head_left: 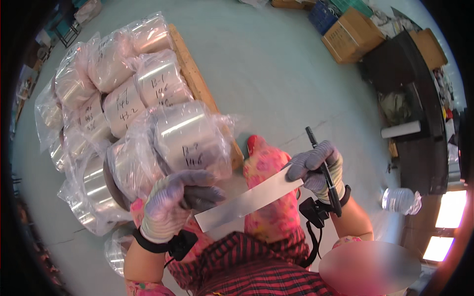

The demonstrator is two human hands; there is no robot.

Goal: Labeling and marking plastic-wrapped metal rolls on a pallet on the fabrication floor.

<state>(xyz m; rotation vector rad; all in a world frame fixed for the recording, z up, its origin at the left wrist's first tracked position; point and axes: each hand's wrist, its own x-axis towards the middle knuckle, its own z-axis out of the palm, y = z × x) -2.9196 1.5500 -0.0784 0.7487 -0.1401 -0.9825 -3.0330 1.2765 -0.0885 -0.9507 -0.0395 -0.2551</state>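
Both hands wear grey-and-white gloves. My right hand [318, 167] pinches the right end of a thin, pale strip [249, 204] with a dull shine; whether it is paper, film or metal I cannot tell. A black marker pen [330, 180] is also held across that hand, its upper end pointing away from me. My left hand [180, 200] hovers by the strip's left end, fingers stretched out and nothing visibly gripped. The strip slants in front of my lap, its left end lower. Each wrist carries a strapped black device.
At left, several shiny rolls [182, 135] in clear plastic, marked by hand, lie stacked on a wooden pallet [190, 69]. Right of me are a large water bottle [400, 201], a white roll [401, 129] on dark furniture [419, 163], and a cardboard box [351, 37] farther off.
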